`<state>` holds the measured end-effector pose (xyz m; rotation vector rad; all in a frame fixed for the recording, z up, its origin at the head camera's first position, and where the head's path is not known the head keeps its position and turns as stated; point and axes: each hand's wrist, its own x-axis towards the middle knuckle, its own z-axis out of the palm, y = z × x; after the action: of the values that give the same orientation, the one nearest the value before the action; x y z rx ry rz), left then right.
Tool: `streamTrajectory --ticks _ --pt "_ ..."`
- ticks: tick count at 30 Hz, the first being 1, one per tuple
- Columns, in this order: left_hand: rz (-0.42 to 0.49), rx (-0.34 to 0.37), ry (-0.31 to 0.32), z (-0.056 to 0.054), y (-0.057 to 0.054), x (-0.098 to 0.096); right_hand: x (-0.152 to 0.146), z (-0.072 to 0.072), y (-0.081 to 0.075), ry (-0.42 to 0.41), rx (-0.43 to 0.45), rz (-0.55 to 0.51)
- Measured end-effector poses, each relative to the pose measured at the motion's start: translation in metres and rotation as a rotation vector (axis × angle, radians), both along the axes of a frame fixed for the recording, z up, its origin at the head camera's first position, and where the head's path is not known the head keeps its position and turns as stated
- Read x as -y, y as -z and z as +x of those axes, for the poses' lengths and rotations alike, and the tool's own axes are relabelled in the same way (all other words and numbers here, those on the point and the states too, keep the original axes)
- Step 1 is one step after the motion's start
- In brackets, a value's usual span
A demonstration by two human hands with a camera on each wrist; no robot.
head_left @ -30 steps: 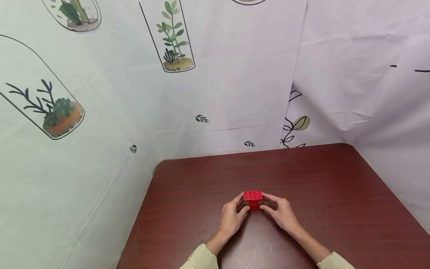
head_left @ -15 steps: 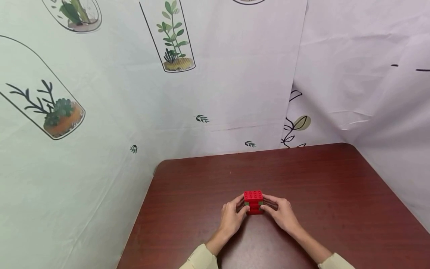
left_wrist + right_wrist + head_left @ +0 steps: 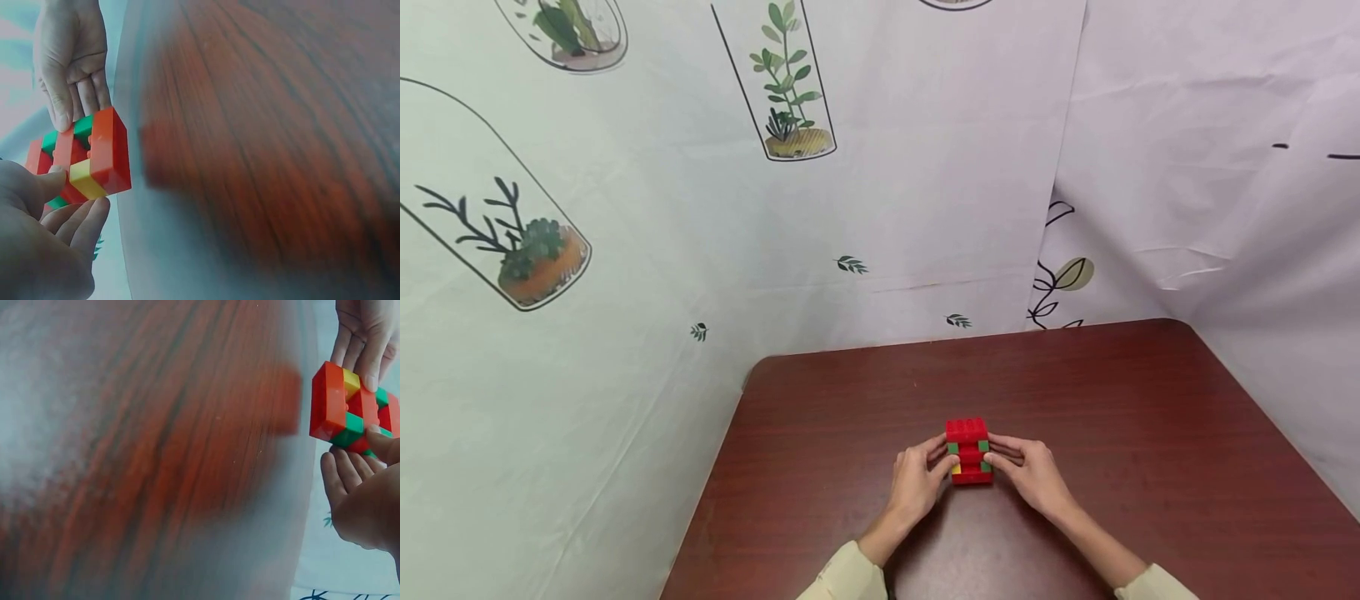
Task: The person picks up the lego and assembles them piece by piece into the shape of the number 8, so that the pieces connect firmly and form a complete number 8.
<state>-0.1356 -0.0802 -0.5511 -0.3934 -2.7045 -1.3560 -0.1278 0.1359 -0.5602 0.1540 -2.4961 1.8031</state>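
A small stack of toy building bricks (image 3: 967, 430) is held between both hands over the table. Long red bricks form its top, middle and bottom layers, with small green ones and a yellow one (image 3: 87, 180) at the ends between them. My left hand (image 3: 916, 482) grips one end, thumb on the near face and fingers behind. On the opposite end my right hand (image 3: 1033, 479) grips in the same way. In the left wrist view the stack's red bottom brick (image 3: 114, 153) faces the table, with a gap showing beneath it.
The brown wood-grain table (image 3: 820, 417) spreads around the hands, its rounded far corners near the walls. A pale cloth backdrop (image 3: 925, 208) printed with plants hangs behind and along both sides.
The stack has tilted back and risen slightly, so its near face with the lower layers now shows and its top is seen more edge-on. Both hands keep their grip.
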Motion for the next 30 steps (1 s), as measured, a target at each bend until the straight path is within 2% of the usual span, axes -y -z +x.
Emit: streamTrajectory --ticks 11,24,30 --pt "0.004 0.031 -0.011 -0.01 0.004 -0.002 0.001 -0.008 0.004 0.039 0.029 0.023" --pt "-0.038 0.04 -0.071 -0.02 0.008 -0.007 0.004 -0.017 0.006 0.086 0.039 0.082" --pt "-0.023 0.037 -0.098 -0.023 0.011 -0.009 0.006 -0.02 0.007 0.112 0.026 0.109"
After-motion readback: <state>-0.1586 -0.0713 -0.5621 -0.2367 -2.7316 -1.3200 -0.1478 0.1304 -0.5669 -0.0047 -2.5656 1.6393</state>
